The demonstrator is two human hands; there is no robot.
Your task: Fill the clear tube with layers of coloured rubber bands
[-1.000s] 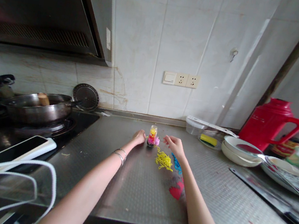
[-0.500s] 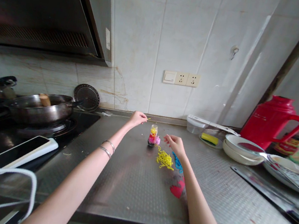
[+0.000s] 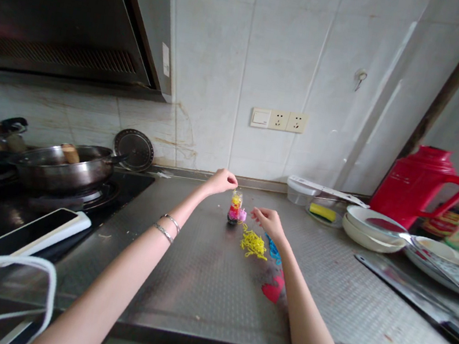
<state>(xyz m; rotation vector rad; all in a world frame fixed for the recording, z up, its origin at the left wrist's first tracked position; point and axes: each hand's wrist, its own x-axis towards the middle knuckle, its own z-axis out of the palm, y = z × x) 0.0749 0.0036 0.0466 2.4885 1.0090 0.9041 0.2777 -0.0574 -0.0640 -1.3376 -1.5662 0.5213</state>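
A small clear jar [image 3: 235, 208] stands upright on the steel counter, layered with dark, pink, red and yellow pieces and with a pink ornament [image 3: 242, 214] at its right side. My left hand [image 3: 223, 181] is just above and left of the jar's mouth, thumb and fingers pinched. The yellow strand in that pinch is mostly hidden now. To the right of the jar, my right hand [image 3: 267, 221] hovers with loosely curled fingers, apart from the jar and with nothing visible in them. Below it lie a tangle of yellow strands [image 3: 253, 243] and some blue strands [image 3: 273, 252], partly covered by my wrist.
A pink-red patch [image 3: 272, 289] lies nearer the front edge. At left are a phone [image 3: 19, 242], white cable [image 3: 49, 277] and a pan [image 3: 71, 172] on the stove. At right are a knife [image 3: 402, 295], stacked bowls [image 3: 370, 237] and a red thermos [image 3: 412, 185].
My left hand has moved right, bringing the yellow strand from beside the jar to its mouth. My right hand has stayed almost where it was.
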